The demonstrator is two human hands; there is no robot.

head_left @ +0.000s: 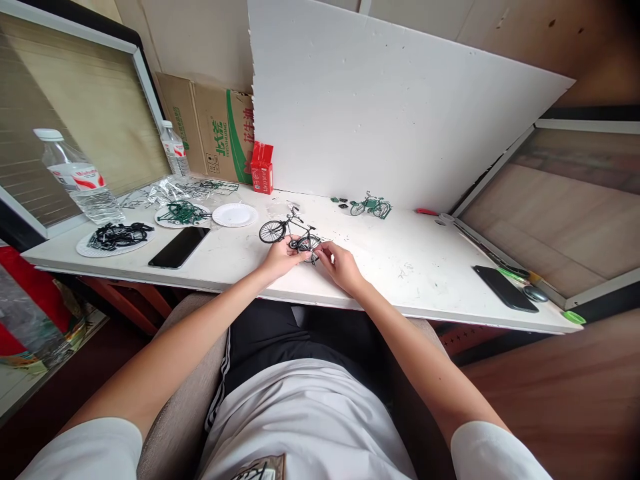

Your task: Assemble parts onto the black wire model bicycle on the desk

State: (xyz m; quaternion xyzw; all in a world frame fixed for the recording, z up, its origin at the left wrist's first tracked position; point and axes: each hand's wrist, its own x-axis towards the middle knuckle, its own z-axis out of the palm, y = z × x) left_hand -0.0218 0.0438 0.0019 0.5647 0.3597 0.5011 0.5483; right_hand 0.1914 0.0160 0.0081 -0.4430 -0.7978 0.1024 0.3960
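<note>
A small black model bicycle [295, 233] is held just above the front part of the white table, its front wheel to the left and its handlebars upward. My left hand [283, 259] is closed around its lower middle, near the pedals. At the rear wheel, the fingers of my right hand [340, 261] are pinched together; whether they grip the wheel or a tiny part there is too small to make out. Farther back on the table stands a green model bicycle [371, 205], with a few small dark pieces [342, 202] beside it.
Left on the white table [400, 267] are paper plates with black parts [120, 236] and green parts [183, 212], a bare plate [235, 215], a phone [180, 247] and water bottles [83, 180]. A red box [263, 168] stands behind. Another phone [505, 289] lies right.
</note>
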